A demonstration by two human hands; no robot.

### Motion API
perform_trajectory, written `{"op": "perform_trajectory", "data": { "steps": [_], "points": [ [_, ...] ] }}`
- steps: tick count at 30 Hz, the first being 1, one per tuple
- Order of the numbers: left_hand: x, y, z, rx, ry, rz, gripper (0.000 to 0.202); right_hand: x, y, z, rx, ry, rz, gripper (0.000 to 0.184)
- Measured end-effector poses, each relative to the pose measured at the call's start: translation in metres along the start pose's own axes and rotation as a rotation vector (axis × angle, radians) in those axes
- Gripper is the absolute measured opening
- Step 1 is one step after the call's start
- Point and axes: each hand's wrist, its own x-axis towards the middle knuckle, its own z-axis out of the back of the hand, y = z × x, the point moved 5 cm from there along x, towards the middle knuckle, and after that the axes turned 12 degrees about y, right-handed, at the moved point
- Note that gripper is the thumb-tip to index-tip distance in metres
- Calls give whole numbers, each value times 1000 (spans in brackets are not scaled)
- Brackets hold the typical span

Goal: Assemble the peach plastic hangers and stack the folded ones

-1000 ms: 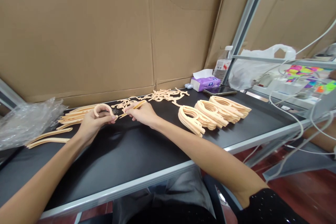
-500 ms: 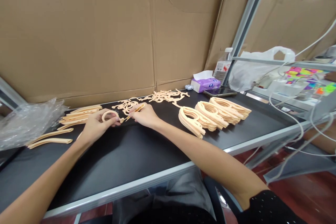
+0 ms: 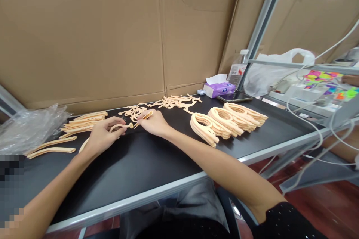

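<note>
My left hand (image 3: 101, 135) is closed on a curved peach-coloured plastic piece (image 3: 121, 125), held low over the black table (image 3: 157, 164). My right hand (image 3: 153, 121) pinches a thin yellow tool (image 3: 143, 118) like a pen, its tip at the end of the curved piece. Behind my hands lies a tangle of trimmed peach scraps (image 3: 165, 103). To the left of them sits a pile of straight peach strips (image 3: 84, 121).
Rows of stacked curved pieces (image 3: 224, 119) lie to the right. A crumpled clear plastic bag (image 3: 28, 127) sits far left. A purple tissue pack (image 3: 218, 88), a bottle (image 3: 237, 69) and a phone (image 3: 234, 98) stand at the back right. A cardboard wall (image 3: 112, 33) backs the table.
My left hand has lowered and turned the curved piece from upright to lying nearly flat. The tool tip has stayed at its end.
</note>
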Motion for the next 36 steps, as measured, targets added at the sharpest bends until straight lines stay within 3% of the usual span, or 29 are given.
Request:
{"op": "perform_trajectory", "data": {
  "steps": [4,8,14,20,23,30,36],
  "points": [
    [-2,-1,1,201,-55,-92,17,-2,2,3,-3,-39,-1,18],
    [-3,-5,-2,434,-47,-165,22,-4,4,4,9,-82,35,19],
    [-3,-8,-10,539,-2,-218,30,-6,5,5,0,-106,36,18],
    [-10,-18,-1,649,-180,-280,37,-7,8,5,13,-119,48,19],
    [-12,-23,2,710,-209,-324,35,-7,8,4,16,-117,39,20],
    [-9,-19,-14,771,-11,-256,33,-7,7,0,-64,-68,36,21],
    [-4,-13,-18,584,93,-154,33,-7,7,0,-101,-52,22,22]
  ]
}}
